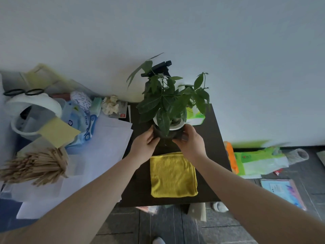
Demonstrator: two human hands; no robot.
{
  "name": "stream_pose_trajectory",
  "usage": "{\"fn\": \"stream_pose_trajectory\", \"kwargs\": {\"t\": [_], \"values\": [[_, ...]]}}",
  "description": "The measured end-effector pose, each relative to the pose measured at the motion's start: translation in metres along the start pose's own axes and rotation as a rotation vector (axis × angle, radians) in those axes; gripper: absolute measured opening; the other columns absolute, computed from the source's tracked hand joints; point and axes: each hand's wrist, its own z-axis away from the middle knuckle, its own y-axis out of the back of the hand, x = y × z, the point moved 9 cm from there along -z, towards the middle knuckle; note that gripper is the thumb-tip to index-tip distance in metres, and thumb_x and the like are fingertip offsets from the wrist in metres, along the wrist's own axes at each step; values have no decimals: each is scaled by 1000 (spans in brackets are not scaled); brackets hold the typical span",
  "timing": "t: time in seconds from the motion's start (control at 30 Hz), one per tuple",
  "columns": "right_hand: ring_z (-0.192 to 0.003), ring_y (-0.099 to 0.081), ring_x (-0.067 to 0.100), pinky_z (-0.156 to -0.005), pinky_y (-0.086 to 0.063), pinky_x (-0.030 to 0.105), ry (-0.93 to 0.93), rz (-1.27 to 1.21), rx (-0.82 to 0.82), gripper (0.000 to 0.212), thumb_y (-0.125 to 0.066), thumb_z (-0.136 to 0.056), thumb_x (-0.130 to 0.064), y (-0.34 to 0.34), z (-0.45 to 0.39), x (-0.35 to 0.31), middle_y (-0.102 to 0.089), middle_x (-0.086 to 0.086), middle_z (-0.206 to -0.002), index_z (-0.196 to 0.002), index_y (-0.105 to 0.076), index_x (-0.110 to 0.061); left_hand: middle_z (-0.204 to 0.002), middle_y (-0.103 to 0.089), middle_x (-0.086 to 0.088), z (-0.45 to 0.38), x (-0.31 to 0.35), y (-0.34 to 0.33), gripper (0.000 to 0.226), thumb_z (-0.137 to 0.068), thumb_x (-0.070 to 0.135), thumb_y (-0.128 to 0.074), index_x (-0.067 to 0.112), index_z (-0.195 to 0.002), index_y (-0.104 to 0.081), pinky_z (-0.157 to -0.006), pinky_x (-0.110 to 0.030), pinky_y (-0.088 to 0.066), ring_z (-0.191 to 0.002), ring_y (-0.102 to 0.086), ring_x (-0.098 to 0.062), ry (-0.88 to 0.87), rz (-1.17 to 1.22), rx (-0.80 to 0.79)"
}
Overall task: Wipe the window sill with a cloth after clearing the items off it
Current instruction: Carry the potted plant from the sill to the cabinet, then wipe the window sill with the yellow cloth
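Head view: the left hand (144, 143) and right hand (189, 141) both clasp the dark round pot of the leafy green plant (167, 132), which stands on the dark tabletop (211, 138) just beyond the folded yellow microfibre cloth (173, 175). This looks like the clearing step. Next, the cloth probably needs picking up. A black-triggered spray bottle (158, 69) stands behind the plant; white papers (98, 147) and a bundle of wooden sticks (35, 166) crowd the left.

On the table (216, 155), the cloth (173, 175) lies just before the potted plant (167, 110); a spray bottle (159, 69) stands behind the plant, papers (98, 147) to its left.
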Motion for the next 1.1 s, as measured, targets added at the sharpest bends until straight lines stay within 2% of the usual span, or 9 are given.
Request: {"fn": "stream_pose_trajectory", "kwargs": {"t": [0.13,0.33,0.43,0.57,0.63,0.7,0.83,0.97,1.1], "values": [[-106,-64,17,-81,-50,23,11,13,13,48,-78,-77,-19,1,2,4,-66,-1,-115,-118,-52,-15,-139,-54,3,4,-2,1,53,-97,18,-50,22,-147,-35,-106,-20,-36,-131,-47,-9,10,-32,-8],[-109,-63,19,-89,-54,38,27,63,3,52,-77,-77,-20,0,4,8,-66,1,-116,-123,-52,-16,-138,-54,3,14,1,-2,48,-100,15,-44,23,-147,-36,-97,-18,-35,-128,-50,-12,-10,-127,-46],[-103,-65,18,-84,-54,32,3,61,-9,50,-78,-77,-23,-3,5,13,-68,1,-111,-120,-54,-16,-144,-48,1,17,-7,-6,51,-100,15,-40,27,-149,-29,-94,-22,-36,-123,-51,-14,50,-114,-84],[-94,-68,18,-81,-56,35,-55,45,-46,37,-75,-79,-30,-8,7,22,-72,1,-100,-110,-59,-16,-154,-32,-1,23,-16,-14,62,-99,12,-43,29,-152,-16,-93,-23,-32,-133,-42,-20,117,-143,-153],[-92,-68,18,-80,-56,37,-66,46,-50,31,-72,-81,-33,-8,8,26,-72,1,-97,-106,-62,-15,-156,-29,-1,25,-16,-18,70,-97,10,-46,30,-153,-9,-91,-21,-35,-124,-49,-15,127,-146,-166],[-96,-67,17,-79,-55,32,-65,53,-62,30,-69,-84,-33,-7,11,26,-72,-2,-101,-108,-64,-18,-153,-34,-2,28,-17,-19,76,-95,10,-49,31,-153,-3,-86,-23,-39,-112,-54,-15,129,-154,-148],[-114,-60,21,-87,-47,31,-64,167,-161,36,-64,-89,-28,-9,17,32,-65,0,-121,-123,-59,-17,-158,-25,-2,33,-23,-18,70,-96,20,-53,22,-153,-14,-114,-33,-28,-143,-29,-21,123,-277,-136],[-132,-44,25,-100,-44,38,-127,409,-324,67,-63,-89,-40,-22,22,56,-48,4,-143,-145,-36,-17,-155,-31,-2,36,-32,-22,60,-95,25,-54,17,-149,-29,-115,-33,-25,-143,-29,-20,120,-425,-156],[-138,-33,29,-103,-42,43,-127,551,-395,75,-66,-87,-37,-30,31,66,-37,7,-148,-148,-28,-18,-153,-34,-5,37,-44,-31,67,-92,29,-59,15,-149,-27,-114,-36,-29,-141,-33,-23,143,-488,-192]]}}
